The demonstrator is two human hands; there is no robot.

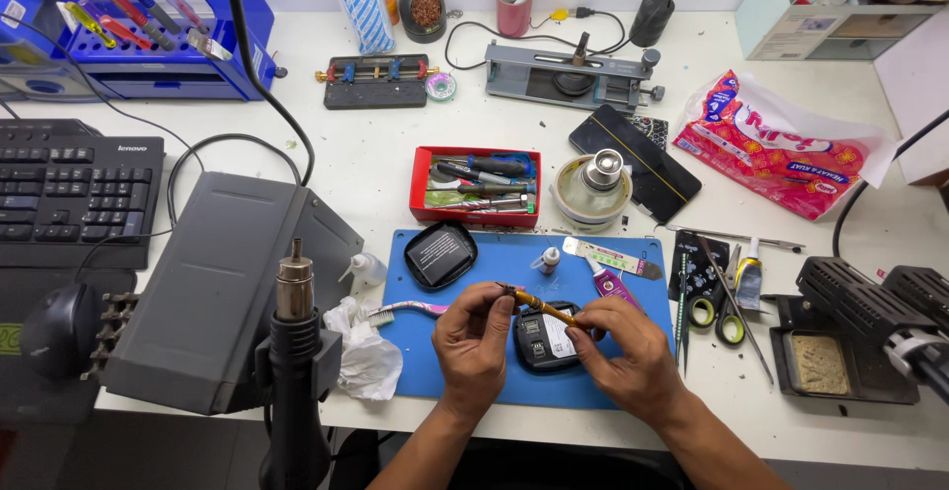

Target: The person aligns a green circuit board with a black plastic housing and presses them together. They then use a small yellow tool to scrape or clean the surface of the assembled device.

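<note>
Both forearms reach in from the bottom edge. Left hand [473, 337] and right hand [623, 350] sit close together, fingers curled and pinched.

A crumpled red-and-white plastic package [776, 144] lies at the desk's far right; a white label [560, 337] covers the small black device.

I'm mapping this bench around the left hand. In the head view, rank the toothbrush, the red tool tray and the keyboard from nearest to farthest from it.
From the left hand:
1. Toothbrush, lying on the blue mat just left of the hand.
2. Red tool tray, farther back on the table, above the mat.
3. Keyboard, far off at the table's left edge.
</note>
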